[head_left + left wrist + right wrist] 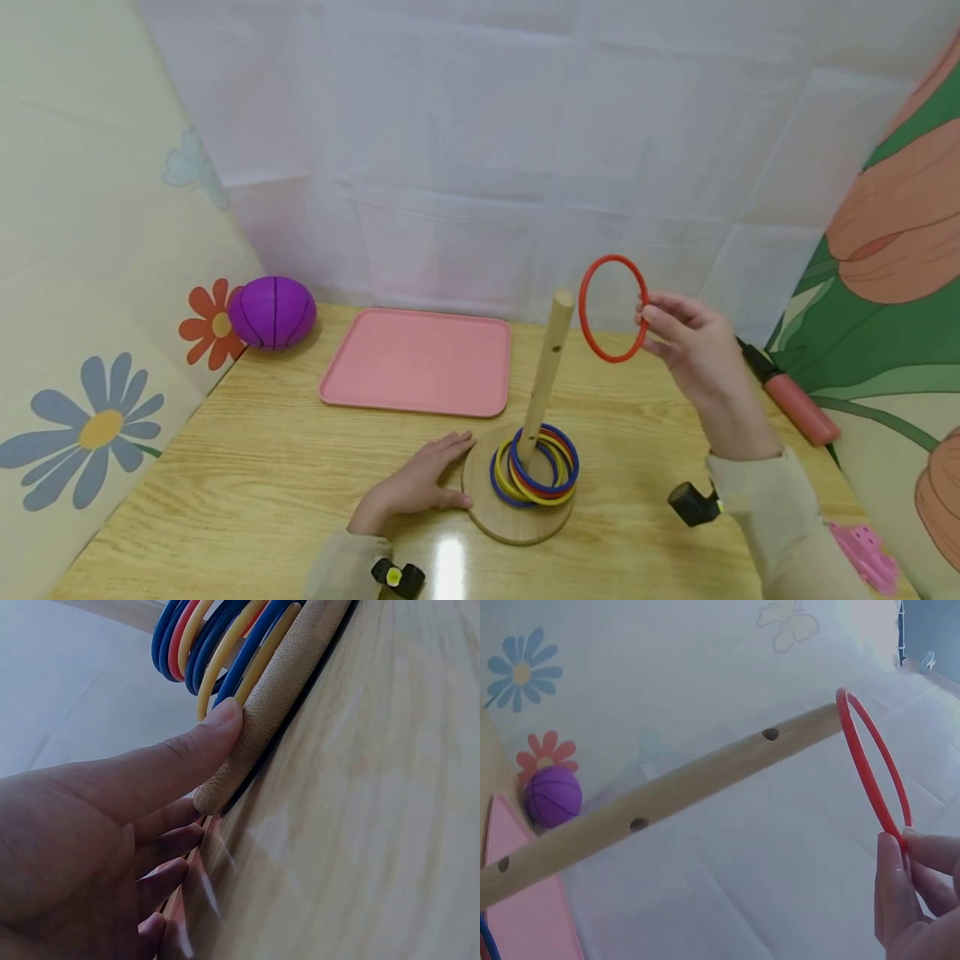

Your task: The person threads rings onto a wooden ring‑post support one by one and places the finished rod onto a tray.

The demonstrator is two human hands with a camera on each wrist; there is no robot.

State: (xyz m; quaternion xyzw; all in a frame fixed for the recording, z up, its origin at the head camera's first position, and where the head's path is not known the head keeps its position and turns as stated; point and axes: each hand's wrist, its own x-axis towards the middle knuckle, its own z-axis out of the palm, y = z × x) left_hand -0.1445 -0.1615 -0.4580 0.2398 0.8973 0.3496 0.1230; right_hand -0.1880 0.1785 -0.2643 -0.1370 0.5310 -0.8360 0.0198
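Note:
In the head view, a red ring (582,304) is pinched at its right side between the thumb and fingers of my right hand (693,337). The ring is raised beside the top of a wooden peg (550,367); in the right wrist view it overlaps the peg's tip. The peg stands on a round wooden base (513,525). Blue, yellow and red rings (570,467) lie piled around its foot. My left hand (420,479) lies at the base's left edge, thumb (217,724) touching the rim and fingers fairly straight along the table.
A pink tray (420,362) lies behind the base, with a purple ball (272,312) to its left. On the right are a red hand pump (798,404) with a black end and a pink toy (866,557). White cloth (480,167) hangs behind the table.

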